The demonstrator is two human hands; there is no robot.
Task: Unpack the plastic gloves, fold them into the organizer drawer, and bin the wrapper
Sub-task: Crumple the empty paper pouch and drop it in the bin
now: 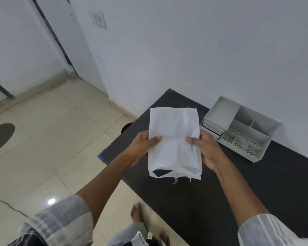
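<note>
A white translucent pack of plastic gloves (174,139) is held flat above the black table (220,192). My left hand (142,146) grips its left edge, thumb on top. My right hand (206,150) grips its right edge the same way. The pack's lower end looks ragged, with a small gap showing the dark table behind. A grey organizer (238,128) stands on the table at the right against the wall, with several open compartments on top and a small drawer (212,127) in its left front face that looks slightly pulled out.
A dark round object (126,126), partly hidden, sits on the tiled floor past the table's left edge. A dark oval patch (0,137) lies on the floor far left. My bare feet (137,213) stand by the table's near edge. White wall behind.
</note>
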